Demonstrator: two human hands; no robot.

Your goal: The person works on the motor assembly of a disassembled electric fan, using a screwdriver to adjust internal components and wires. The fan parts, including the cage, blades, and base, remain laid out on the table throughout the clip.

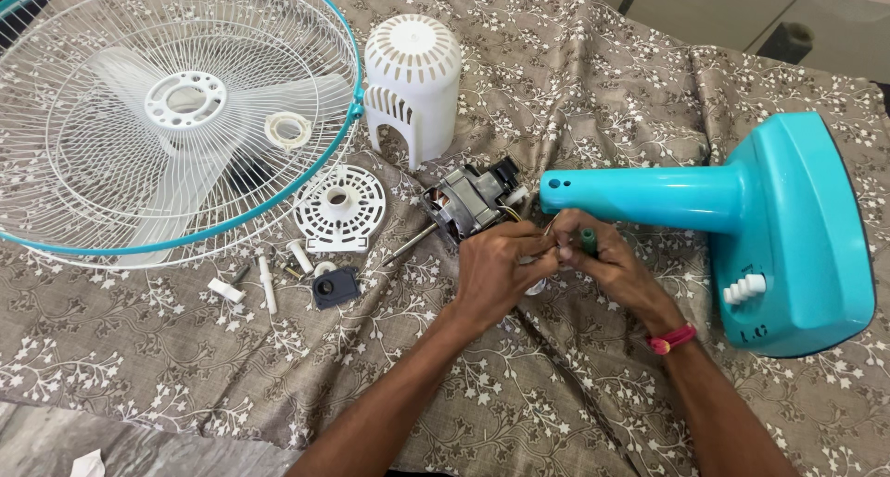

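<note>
Holding one green screwdriver (588, 241), two hands (496, 271)

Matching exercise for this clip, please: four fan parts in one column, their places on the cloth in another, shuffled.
1. fan guard
2. motor cover
3. fan base
4. motor

a. far right, lying on its side
b. just beyond the left hand
c. far left, blades inside
d. standing upright behind the motor

Pairs: 1-c, 2-d, 3-a, 4-b

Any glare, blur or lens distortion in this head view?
Head view: even, soft light; a mild sheen on the turquoise fan stand; sharp around both hands; the fan guard bows slightly toward the frame edge.
</note>
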